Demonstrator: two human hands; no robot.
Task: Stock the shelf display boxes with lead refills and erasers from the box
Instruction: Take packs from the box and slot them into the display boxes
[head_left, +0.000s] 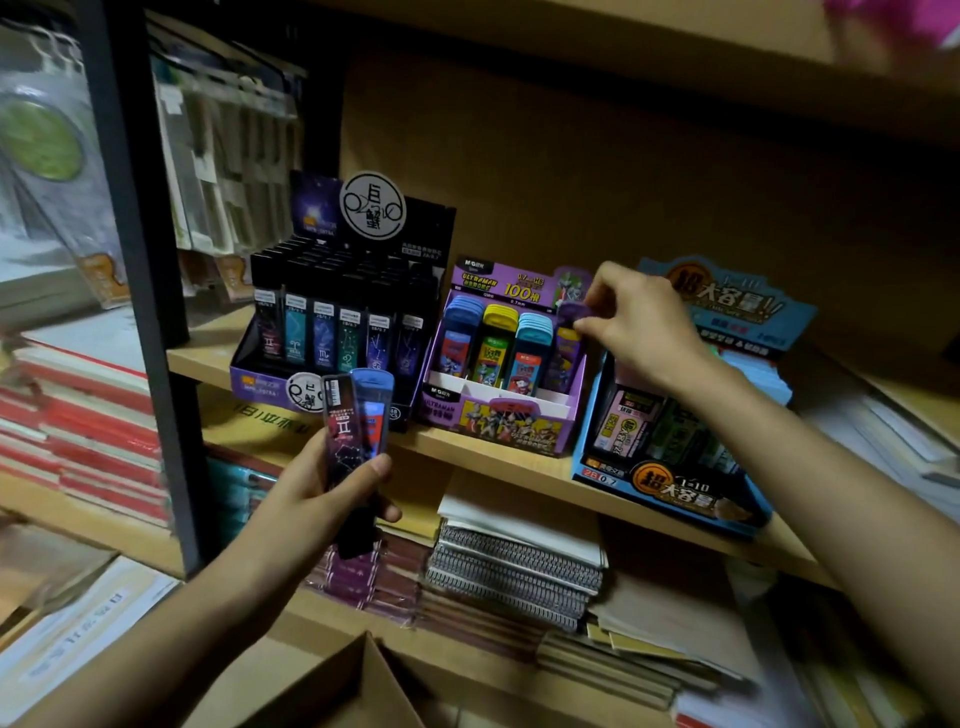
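Three display boxes (519, 423) are counted; two lead refill cases (345, 431) are held in the left hand (311, 499), one in the right hand (639, 322).

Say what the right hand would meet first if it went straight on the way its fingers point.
The right hand, pinching a purple-capped refill case, points left and down. It would probably first meet the purple cases in the rightmost slot of the purple display box, though depth is unclear.

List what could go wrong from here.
The left hand grips two refill cases in one hold; one might slip. The right hand pinches a purple-capped case by its top over the purple display box; it could tip neighbouring cases. The forearm might nudge the blue display box.
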